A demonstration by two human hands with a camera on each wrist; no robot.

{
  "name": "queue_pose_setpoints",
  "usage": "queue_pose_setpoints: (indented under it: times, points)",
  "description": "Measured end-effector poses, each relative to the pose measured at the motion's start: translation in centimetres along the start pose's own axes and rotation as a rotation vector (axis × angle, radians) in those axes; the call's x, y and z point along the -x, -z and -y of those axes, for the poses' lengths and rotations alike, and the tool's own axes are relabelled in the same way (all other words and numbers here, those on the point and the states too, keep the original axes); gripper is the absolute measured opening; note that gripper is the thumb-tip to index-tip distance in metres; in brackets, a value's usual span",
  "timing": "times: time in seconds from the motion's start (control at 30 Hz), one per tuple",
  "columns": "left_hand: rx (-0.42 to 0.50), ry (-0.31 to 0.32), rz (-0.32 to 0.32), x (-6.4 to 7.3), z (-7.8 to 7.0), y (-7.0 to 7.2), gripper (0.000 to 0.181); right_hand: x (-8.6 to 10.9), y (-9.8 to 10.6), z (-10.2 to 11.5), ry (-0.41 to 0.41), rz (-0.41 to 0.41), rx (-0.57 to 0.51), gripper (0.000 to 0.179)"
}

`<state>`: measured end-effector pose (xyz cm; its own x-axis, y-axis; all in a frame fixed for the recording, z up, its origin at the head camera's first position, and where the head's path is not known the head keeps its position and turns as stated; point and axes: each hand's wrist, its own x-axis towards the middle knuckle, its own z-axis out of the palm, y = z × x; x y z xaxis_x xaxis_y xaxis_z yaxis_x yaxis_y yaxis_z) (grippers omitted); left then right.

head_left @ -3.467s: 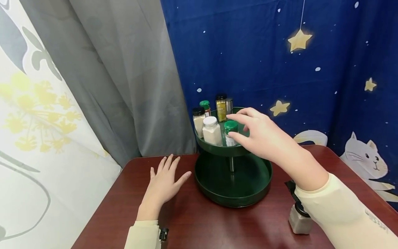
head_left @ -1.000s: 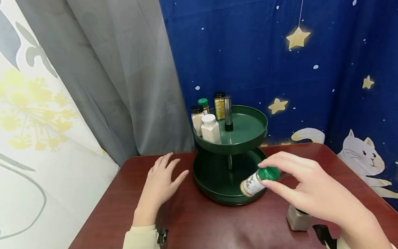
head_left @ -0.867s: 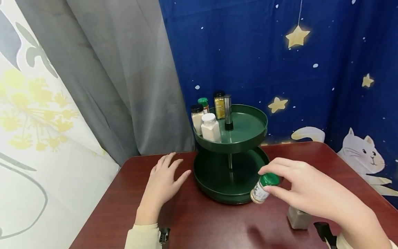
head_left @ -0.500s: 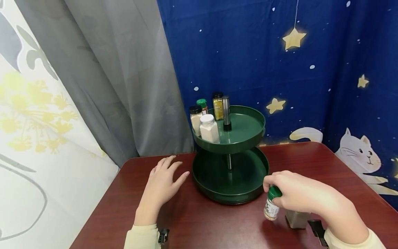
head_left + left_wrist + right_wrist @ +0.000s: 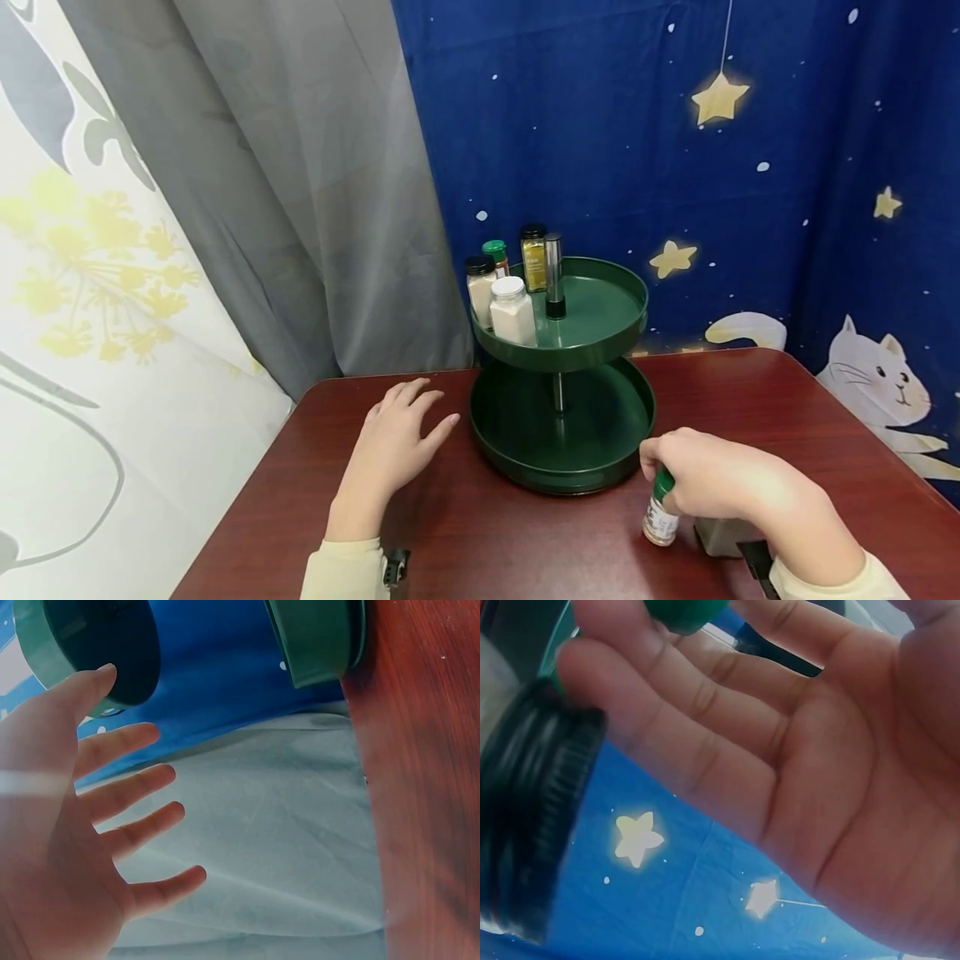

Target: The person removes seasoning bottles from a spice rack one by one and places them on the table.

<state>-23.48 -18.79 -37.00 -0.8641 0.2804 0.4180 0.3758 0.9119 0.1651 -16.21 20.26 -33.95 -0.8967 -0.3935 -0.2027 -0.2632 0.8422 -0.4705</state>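
clearly i see a black lid [image 5: 540, 810] in right wrist view, hidden in head view | right hand [image 5: 708, 475] pinches the green-capped bottle [image 5: 660, 523] at its top; bottle below it, near the green stand [image 5: 562, 481] | left hand [image 5: 392, 442] loosely spread, holding nothing

The green-capped jar [image 5: 661, 523] has gone from the upper tier [image 5: 600, 302] down to the table [image 5: 525, 550], just beside the grey jar [image 5: 723, 537], and turned from slanted to nearly upright; its base seems to touch, though contact is hard to judge. The right hand [image 5: 712, 477], earlier reaching over that tier, now pinches the cap [image 5: 663, 482] down there
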Motion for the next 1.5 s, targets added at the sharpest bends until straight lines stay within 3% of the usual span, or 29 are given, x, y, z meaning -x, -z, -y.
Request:
queue_pose_setpoints:
  times: [0.83,1.5]
  points:
    - [-0.011,-0.004,0.002,0.1,0.4,-0.2,0.047,-1.1,-1.0,0.5,-0.029,0.049,0.012,0.025]
    - [-0.017,-0.008,0.009,-0.1,0.3,-0.2,0.047,-1.0,-0.9,0.9,-0.032,0.04,0.029,0.024]
